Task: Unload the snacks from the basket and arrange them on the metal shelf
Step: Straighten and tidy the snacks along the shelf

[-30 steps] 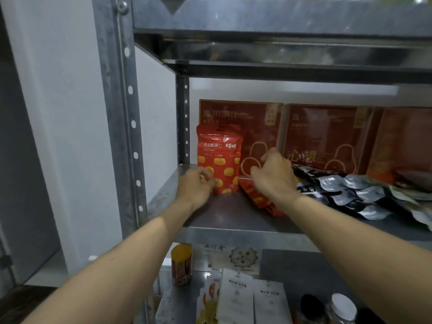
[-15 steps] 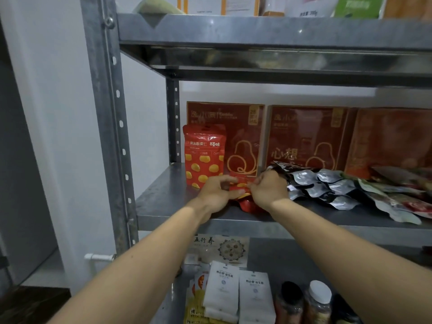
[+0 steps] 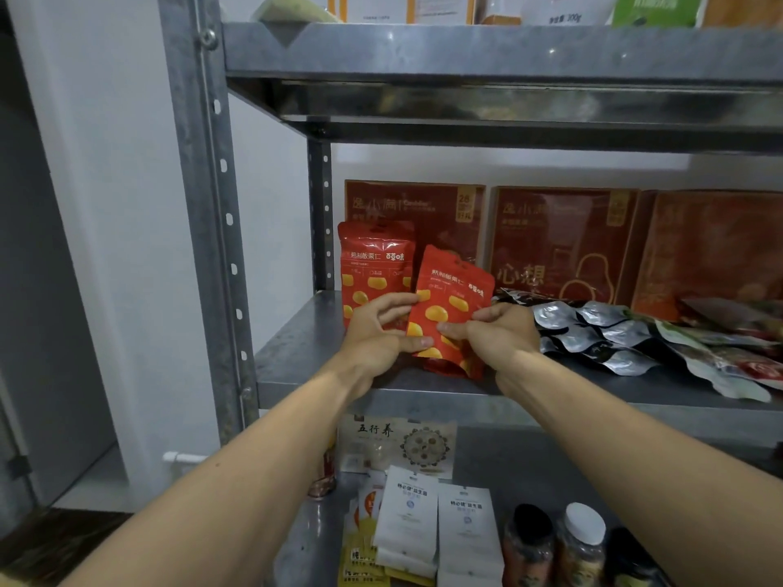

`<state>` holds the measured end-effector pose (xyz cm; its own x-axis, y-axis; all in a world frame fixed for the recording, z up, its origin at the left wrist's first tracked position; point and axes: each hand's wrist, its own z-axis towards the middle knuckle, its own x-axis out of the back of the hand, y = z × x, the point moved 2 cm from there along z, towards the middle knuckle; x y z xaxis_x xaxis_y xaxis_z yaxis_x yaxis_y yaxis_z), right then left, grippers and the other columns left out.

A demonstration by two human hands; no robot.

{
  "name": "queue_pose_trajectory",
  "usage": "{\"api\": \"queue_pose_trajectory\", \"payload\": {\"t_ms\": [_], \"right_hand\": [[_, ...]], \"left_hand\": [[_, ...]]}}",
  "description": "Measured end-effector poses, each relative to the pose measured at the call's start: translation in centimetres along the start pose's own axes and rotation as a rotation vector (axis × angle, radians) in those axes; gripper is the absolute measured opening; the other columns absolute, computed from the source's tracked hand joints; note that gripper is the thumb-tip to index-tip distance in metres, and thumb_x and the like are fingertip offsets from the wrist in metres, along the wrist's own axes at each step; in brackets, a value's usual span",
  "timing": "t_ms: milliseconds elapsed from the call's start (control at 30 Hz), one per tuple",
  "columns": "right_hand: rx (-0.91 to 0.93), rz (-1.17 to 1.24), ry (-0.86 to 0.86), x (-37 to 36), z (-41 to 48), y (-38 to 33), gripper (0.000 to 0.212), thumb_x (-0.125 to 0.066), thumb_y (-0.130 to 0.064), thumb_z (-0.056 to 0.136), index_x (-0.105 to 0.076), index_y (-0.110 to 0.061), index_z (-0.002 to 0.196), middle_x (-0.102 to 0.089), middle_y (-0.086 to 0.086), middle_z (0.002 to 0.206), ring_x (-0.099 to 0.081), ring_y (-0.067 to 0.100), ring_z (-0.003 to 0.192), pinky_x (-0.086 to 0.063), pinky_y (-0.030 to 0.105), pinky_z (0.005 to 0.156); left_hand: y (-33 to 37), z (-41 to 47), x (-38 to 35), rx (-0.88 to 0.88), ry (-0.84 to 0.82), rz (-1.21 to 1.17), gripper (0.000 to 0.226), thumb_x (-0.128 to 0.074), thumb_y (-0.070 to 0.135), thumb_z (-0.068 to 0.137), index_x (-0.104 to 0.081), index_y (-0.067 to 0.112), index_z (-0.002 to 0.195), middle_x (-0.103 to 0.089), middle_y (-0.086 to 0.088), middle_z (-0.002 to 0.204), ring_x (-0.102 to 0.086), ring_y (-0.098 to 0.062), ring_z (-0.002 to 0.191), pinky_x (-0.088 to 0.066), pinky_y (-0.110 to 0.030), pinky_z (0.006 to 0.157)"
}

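A red snack pouch (image 3: 453, 296) printed with yellow chestnuts stands tilted on the middle level of the metal shelf (image 3: 296, 353). My left hand (image 3: 379, 336) pinches its lower left edge and my right hand (image 3: 495, 336) pinches its lower right side. A second, matching red pouch (image 3: 370, 264) stands upright just behind and to the left, near the shelf's rear post. No basket is in view.
Red boxes (image 3: 563, 243) line the back of this level. Silver and black foil packets (image 3: 601, 336) lie spread to the right. The level below holds white sachets (image 3: 432, 523), yellow packets and jars (image 3: 580, 544). The upper level (image 3: 466, 48) carries more packages. A white wall is at the left.
Both hands have lifted the second red pouch from lying flat to a tilted, nearly upright stand beside the first pouch. The view has pulled back and lowered slightly.
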<state>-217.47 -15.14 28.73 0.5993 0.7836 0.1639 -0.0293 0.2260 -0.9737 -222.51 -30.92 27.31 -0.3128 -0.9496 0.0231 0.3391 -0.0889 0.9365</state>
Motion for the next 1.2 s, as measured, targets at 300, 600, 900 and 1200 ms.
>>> {"api": "queue_pose_trajectory", "payload": {"t_ms": [300,600,900,1200], "right_hand": [[0.283,-0.118,-0.066,-2.8,-0.5,-0.3,0.060,-0.098,-0.025,0.048,-0.058,-0.018,0.092,-0.061,-0.003,0.103,-0.058,0.013,0.097,-0.049,0.024,0.077],[0.376,-0.108,-0.117,-7.5,0.3,0.2,0.058,-0.096,-0.020,0.052,-0.052,-0.018,0.089,-0.059,-0.002,0.110,-0.053,0.015,0.105,-0.045,0.026,0.079],[0.398,-0.020,-0.247,-9.5,1.4,0.7,0.058,-0.094,-0.008,0.054,-0.051,-0.014,0.091,-0.055,-0.018,0.099,-0.053,-0.001,0.093,-0.047,0.012,0.070],[0.439,-0.069,-0.168,-9.2,1.0,0.8,0.059,-0.097,-0.012,0.048,-0.049,-0.022,0.081,-0.061,-0.010,0.097,-0.059,0.015,0.098,-0.054,0.034,0.083]], "left_hand": [[-0.1,0.0,2.3,-0.076,0.020,0.088,0.051,-0.079,-0.011,0.067,-0.060,0.020,0.103,-0.056,0.006,0.119,-0.062,-0.015,0.101,-0.059,-0.025,0.069],[-1.1,1.6,5.8,-0.132,0.072,0.121,0.044,-0.079,-0.010,0.069,-0.059,0.020,0.095,-0.058,0.010,0.115,-0.057,-0.009,0.103,-0.055,-0.018,0.066],[-2.5,3.1,7.6,-0.105,0.138,-0.005,0.044,-0.072,-0.020,0.067,-0.059,0.015,0.091,-0.063,0.000,0.111,-0.060,-0.017,0.105,-0.059,-0.027,0.072],[-2.1,2.6,7.2,-0.104,0.113,-0.026,0.044,-0.068,-0.023,0.070,-0.058,0.014,0.091,-0.063,0.001,0.106,-0.062,-0.012,0.096,-0.059,-0.026,0.068]]}}
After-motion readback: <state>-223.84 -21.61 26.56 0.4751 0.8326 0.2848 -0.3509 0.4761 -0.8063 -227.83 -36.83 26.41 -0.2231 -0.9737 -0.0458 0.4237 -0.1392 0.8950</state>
